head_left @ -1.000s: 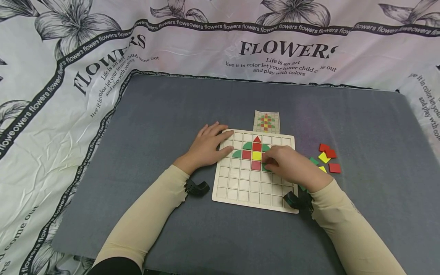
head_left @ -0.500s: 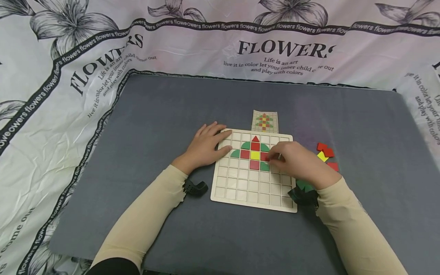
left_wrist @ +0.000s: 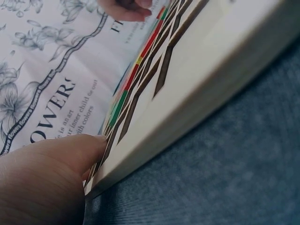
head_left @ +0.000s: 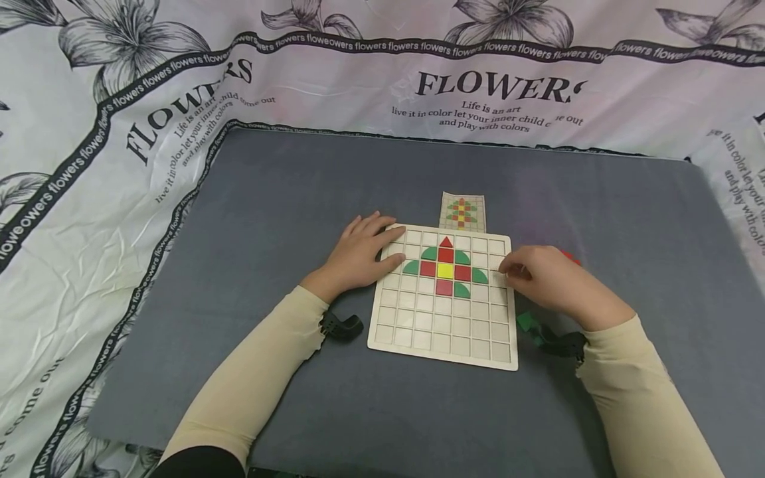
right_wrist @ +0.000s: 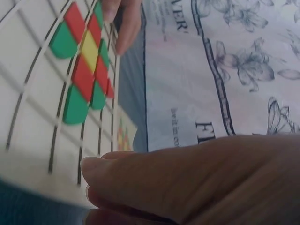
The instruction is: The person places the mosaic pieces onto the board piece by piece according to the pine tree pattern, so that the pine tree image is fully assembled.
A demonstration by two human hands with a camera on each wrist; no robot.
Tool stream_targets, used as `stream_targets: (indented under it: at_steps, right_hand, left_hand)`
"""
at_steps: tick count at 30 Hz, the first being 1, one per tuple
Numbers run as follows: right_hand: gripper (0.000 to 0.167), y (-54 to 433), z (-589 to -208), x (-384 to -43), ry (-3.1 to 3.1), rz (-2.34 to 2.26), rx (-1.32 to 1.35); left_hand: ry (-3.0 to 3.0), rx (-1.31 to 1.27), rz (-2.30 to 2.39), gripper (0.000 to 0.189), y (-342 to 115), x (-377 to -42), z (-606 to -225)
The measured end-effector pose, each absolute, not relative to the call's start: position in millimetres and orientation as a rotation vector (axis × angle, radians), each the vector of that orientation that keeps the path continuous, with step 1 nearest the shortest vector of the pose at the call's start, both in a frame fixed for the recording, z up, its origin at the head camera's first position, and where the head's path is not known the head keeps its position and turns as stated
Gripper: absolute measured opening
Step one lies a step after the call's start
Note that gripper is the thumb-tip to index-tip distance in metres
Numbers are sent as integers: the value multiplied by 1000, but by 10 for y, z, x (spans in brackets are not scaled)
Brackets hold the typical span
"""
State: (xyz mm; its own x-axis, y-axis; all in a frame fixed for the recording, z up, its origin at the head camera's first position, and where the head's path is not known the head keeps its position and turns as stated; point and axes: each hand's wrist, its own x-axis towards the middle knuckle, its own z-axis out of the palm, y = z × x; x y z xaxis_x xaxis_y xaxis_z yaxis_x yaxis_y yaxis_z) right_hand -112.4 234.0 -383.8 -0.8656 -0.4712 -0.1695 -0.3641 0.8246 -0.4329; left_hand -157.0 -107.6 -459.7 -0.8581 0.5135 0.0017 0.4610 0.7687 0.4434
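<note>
My left hand (head_left: pixel 364 252) rests on the left edge of the pale wooden grid board (head_left: pixel 406 318), fingers spread and thumb (left_wrist: pixel 86 150) over the rim. On the board lie coloured pieces: a red triangle (head_left: pixel 445 243) on top, red squares (head_left: pixel 463 273), a yellow square (head_left: pixel 445 270) and several green rounded pieces (head_left: pixel 479 275). My right hand (head_left: pixel 546 282) is at the board's right edge, fingers loosely curled, fingertips over the outer column. In the right wrist view its thumb (right_wrist: pixel 101 171) lies close to the fingers, with no piece showing between them.
A pattern card (head_left: pixel 463 211) with a coloured tree picture lies behind the board, partly under its far edge. Loose green pieces (head_left: pixel 528 323) and a red piece (head_left: pixel 570 256) lie right of the board, partly hidden by my right hand and wrist. A grey cloth (head_left: pixel 299 411) covers the table.
My right hand has moved right, from the middle of the board to its right edge. A green piece now shows right of the red square. The left hand has stayed put.
</note>
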Motion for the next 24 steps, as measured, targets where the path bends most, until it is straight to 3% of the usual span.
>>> stream_targets:
  at_steps: [24]
  right_hand:
    - [28, 2576, -3932, -887, 2531, -523, -503]
  left_hand:
    - [2843, 787, 680, 60, -1081, -1575, -4613]
